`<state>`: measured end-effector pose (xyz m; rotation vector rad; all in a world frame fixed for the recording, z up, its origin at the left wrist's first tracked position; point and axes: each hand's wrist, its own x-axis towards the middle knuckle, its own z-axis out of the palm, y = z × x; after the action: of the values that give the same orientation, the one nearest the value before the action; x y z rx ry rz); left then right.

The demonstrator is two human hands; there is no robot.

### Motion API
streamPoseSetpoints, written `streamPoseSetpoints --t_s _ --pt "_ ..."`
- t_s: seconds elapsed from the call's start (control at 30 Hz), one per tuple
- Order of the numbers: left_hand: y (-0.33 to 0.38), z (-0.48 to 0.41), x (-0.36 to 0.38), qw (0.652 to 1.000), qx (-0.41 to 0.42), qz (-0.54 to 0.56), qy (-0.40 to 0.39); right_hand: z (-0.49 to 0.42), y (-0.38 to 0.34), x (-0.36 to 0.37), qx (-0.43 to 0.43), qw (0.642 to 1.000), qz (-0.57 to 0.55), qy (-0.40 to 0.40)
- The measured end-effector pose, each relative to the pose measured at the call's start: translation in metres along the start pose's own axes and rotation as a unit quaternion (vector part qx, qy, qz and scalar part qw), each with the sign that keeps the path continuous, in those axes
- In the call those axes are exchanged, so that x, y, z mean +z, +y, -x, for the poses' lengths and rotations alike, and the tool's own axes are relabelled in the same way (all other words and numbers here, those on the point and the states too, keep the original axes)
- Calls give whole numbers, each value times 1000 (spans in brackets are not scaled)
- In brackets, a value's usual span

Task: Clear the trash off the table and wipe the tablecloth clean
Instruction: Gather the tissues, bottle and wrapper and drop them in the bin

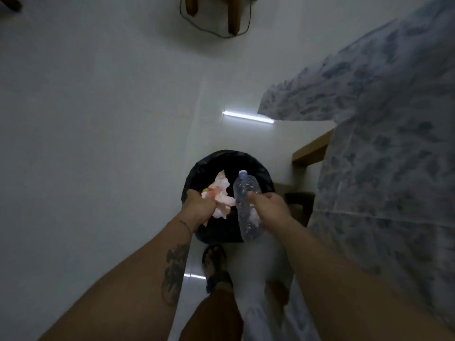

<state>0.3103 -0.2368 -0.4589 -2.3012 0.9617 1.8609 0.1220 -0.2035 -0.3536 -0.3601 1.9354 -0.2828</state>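
A round bin lined with a black bag (261, 175) stands on the white floor below me. My left hand (199, 205) is closed around a wad of crumpled white and pink paper (221, 193), held over the bin's mouth. My right hand (269, 206) grips a clear empty plastic bottle (246, 205) around its middle, its cap pointing away from me above the bin. The table with its blue floral tablecloth (384, 143) fills the right side of the view.
A wooden stool or table leg (311, 151) shows under the cloth's edge beside the bin. Wooden furniture legs (234, 16) and a dark cable (216, 33) lie on the floor far ahead. My sandalled foot (215, 264) is just behind the bin.
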Motion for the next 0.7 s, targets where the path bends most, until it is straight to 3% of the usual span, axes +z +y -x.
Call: streamPoseSetpoints --t_s 0.27,0.47,0.7 --pt "40 55 -12 999 39 -31 -13 14 5 -14 -10 1000 8 8" --pt "82 134 -23 995 89 -28 -20 90 -9 -64 -68 998 4 1" --pt "115 289 -6 984 172 -15 -42 211 6 -123 -161 986 -43 6"
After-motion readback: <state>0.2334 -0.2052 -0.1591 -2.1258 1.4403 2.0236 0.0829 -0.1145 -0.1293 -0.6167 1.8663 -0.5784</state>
